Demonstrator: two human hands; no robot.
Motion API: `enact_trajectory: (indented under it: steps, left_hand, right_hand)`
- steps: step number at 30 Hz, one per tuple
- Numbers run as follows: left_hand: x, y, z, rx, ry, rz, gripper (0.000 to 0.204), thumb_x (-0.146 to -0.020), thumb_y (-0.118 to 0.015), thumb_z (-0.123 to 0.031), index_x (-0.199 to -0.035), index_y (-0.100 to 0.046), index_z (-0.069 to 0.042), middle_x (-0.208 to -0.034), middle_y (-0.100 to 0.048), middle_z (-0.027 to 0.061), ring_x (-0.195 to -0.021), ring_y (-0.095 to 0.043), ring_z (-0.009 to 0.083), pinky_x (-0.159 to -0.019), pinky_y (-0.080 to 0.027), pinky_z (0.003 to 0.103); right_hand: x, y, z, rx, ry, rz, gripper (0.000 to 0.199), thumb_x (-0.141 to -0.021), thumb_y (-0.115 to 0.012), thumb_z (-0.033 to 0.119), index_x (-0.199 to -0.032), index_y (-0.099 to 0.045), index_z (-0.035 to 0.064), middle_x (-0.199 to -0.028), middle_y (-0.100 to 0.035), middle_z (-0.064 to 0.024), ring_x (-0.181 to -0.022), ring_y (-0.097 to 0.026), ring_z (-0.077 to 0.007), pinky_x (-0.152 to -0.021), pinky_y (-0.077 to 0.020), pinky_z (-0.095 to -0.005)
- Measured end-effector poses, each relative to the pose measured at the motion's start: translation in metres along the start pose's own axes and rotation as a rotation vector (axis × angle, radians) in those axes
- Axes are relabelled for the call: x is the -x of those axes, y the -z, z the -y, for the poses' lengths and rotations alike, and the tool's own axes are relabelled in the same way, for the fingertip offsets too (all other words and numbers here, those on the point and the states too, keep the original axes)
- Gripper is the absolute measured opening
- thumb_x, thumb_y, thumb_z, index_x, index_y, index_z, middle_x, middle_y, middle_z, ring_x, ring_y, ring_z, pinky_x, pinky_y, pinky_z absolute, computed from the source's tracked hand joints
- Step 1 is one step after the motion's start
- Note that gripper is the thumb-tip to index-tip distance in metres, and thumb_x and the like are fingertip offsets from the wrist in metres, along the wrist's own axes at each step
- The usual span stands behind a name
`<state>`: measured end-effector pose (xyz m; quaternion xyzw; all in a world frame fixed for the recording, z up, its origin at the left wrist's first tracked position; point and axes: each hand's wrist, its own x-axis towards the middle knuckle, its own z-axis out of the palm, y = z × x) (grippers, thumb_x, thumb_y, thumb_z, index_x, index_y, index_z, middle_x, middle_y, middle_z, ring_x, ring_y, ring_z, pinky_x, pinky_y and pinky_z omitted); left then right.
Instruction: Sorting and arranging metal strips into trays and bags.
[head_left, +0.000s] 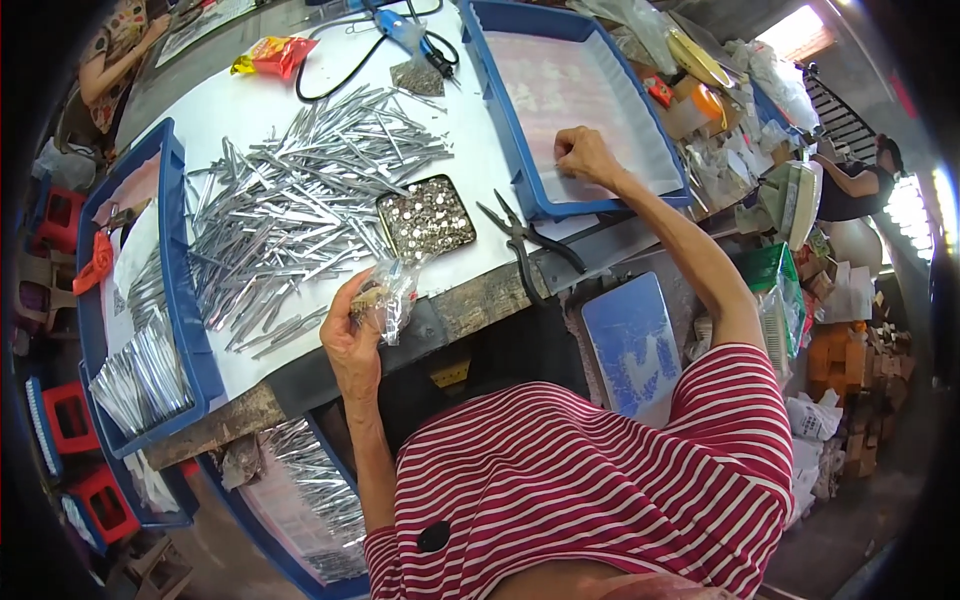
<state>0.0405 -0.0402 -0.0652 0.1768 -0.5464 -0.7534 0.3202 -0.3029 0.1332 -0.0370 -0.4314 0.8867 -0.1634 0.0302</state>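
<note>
My left hand (352, 330) grips a small clear plastic bag (398, 300) with something brownish in it, at the table's front edge. Over the near end of a blue tray (518, 150) with a pale pink lining, my right hand (588, 156) is curled with its fingertips together; anything in them is too small to make out. Between the hands, a dark square tin (428, 218) holds many small shiny metal pieces. Pliers (524, 240) with dark handles lie right of the tin. A big heap of thin silvery metal strips (290, 200) spreads across the white table sheet.
A blue tray (182, 270) with bundled strips stands at the table's left end. Behind the heap lie a blue corded tool (405, 35) and a red-yellow packet (275, 56). Clutter crowds the right side. Other people (118, 65) are at far left and far right.
</note>
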Motion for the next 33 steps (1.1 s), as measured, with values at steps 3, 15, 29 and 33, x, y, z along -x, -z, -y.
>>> enact_trajectory:
  steps: [3,15,29,33]
  left_hand:
    - [0.001,0.001,0.002,-0.003,-0.004,-0.01,0.036,-0.075,-0.06,-0.014,-0.107,-0.05,0.001,-0.092,-0.055,0.0048,-0.082,-0.051,0.0106,-0.074,-0.039,0.022]
    - [-0.001,0.005,0.004,0.024,-0.01,-0.002,0.036,-0.075,-0.06,-0.013,-0.107,-0.05,0.002,-0.093,-0.056,0.0052,-0.084,-0.051,0.0104,-0.075,-0.039,0.021]
    - [0.001,0.002,-0.001,0.074,0.007,0.005,0.039,-0.074,-0.062,-0.015,-0.108,-0.049,0.001,-0.093,-0.055,0.0053,-0.083,-0.051,0.0098,-0.075,-0.04,0.021]
    - [-0.002,0.001,0.002,-0.018,-0.02,0.006,0.038,-0.075,-0.06,-0.014,-0.109,-0.049,0.0,-0.096,-0.055,0.0059,-0.085,-0.051,0.0104,-0.076,-0.039,0.02]
  right_hand:
    - [0.0,0.01,-0.014,-0.433,-0.302,0.1,0.011,-0.056,-0.053,0.007,-0.064,-0.057,0.0,-0.054,-0.053,-0.0075,-0.048,-0.052,-0.016,-0.048,-0.0448,-0.0261]
    - [-0.05,0.046,0.111,-0.78,0.245,0.016,0.01,-0.067,-0.051,0.009,-0.071,-0.053,-0.0006,-0.065,-0.05,-0.0033,-0.061,-0.052,-0.0102,-0.057,-0.0445,-0.022]
    - [-0.066,0.004,0.109,-0.677,0.254,-0.158,0.022,-0.07,-0.048,0.014,-0.081,-0.058,-0.0027,-0.062,-0.054,-0.0058,-0.057,-0.054,-0.0107,-0.051,-0.045,-0.0237]
    - [-0.033,0.031,0.015,-0.442,-0.074,0.028,0.019,-0.076,-0.048,0.01,-0.09,-0.059,0.0027,-0.066,-0.056,-0.0039,-0.057,-0.052,-0.0104,-0.057,-0.0453,-0.021]
